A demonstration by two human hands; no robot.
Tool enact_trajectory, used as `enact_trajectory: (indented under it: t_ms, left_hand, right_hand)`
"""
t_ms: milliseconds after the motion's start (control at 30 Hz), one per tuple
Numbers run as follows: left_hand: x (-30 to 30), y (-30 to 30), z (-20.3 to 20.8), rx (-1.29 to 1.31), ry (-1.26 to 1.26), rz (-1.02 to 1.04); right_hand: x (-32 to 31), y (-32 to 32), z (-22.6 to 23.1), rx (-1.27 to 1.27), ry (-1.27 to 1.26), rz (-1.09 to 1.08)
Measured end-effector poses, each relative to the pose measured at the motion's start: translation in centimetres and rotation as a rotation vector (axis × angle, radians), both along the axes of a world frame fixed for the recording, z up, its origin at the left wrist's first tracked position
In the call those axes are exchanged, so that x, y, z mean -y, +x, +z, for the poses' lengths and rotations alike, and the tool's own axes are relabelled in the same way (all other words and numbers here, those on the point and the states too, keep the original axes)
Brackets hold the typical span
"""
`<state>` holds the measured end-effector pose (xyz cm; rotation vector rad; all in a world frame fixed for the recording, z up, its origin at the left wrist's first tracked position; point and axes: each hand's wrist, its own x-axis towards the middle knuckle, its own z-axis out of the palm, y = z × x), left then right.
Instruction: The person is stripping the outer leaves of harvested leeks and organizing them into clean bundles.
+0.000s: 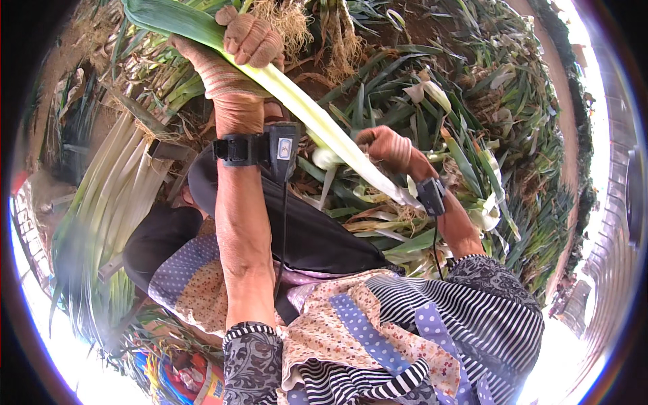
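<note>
A long leek [307, 104] slants across the view, its broad green leaf at the upper left and its white root end low on the right. My left hand [251, 44], in a dirty, pinkish fabric glove, wraps round the leek near where green turns to white. Beside the white shank is my right hand [391, 147], also gloved, its fingers curled closed. Whether a strip of leaf is pinched in them I cannot make out. Below the shank, a pale, blurred piece [327, 158] hangs over the heap of leaves. Each wrist carries a strapped black device.
Loose leek leaves [418, 101] cover the ground ahead and to the right. Left of my knees, a bundle of trimmed leeks [108, 175] lies against a metal frame [169, 150]. Leeks with stringy roots [287, 23] lie at the top. A colourful tub [177, 378] stands at the lower left.
</note>
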<state>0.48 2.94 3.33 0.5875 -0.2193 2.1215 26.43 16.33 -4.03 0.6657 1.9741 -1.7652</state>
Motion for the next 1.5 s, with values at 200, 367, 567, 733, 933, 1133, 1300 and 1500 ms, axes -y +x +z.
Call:
enact_trajectory:
  t_ms: [200,367,567,733,933,1133,1300,1500]
  left_hand:
    - [1.5,-0.3,0.6,0.068,-0.105,0.016]
    - [0.0,0.3,0.3,0.046,-0.179,0.061]
    - [-0.5,1.2,1.3,0.141,-0.658,0.437]
    - [-0.9,2.1,1.7,0.139,-0.958,0.624]
    - [-2.2,2.9,2.3,0.162,-1.137,0.712]
    - [-2.2,2.6,1.9,0.138,-1.148,0.77]
    - [-2.1,2.4,1.8,0.149,-1.198,0.744]
    - [-1.7,2.1,1.7,0.17,-1.208,0.777]
  right_hand:
    - [-2.6,10.3,-4.5,0.315,0.879,0.403]
    - [-6.3,21.6,-5.6,0.657,1.099,0.25]
    - [-5.3,14.8,-0.2,0.375,1.152,-0.229]
    - [0.3,1.5,7.6,-0.433,1.222,-0.209]
    - [3.1,-8.6,9.3,-0.569,1.143,-0.262]
    - [2.2,-12.3,6.1,-0.585,1.201,-0.15]
    - [2.6,-12.0,6.1,-0.64,1.133,-0.091]
    - [5.1,-8.6,5.4,-0.965,1.29,-0.021]
